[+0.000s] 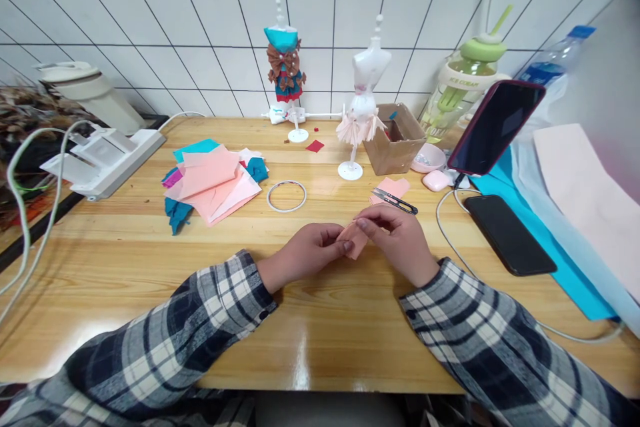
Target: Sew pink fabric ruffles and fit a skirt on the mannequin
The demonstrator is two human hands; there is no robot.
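Observation:
Between my two hands is a small piece of peach crepe paper point(356, 243), held just above the wooden table. My left hand point(314, 250) pinches its left edge between thumb and fingers. On the other side, my right hand point(397, 237) grips its upper right edge. Black-handled thread snips point(395, 201) lie just beyond my right hand, on top of more peach paper pieces point(393, 187). A white mini dress form point(369, 73) with a pale pink ruffled skirt point(361, 121) stands behind them. A second form wears a blue and brown outfit point(285, 67).
Stacked coloured paper point(215, 180) lies left, beside a white ring point(287, 196). A cardboard box point(397, 150), a pink dish point(429, 157), a propped phone point(497, 123) and a flat phone point(510, 233) with a cable stand right. A white power strip point(107, 160) sits far left.

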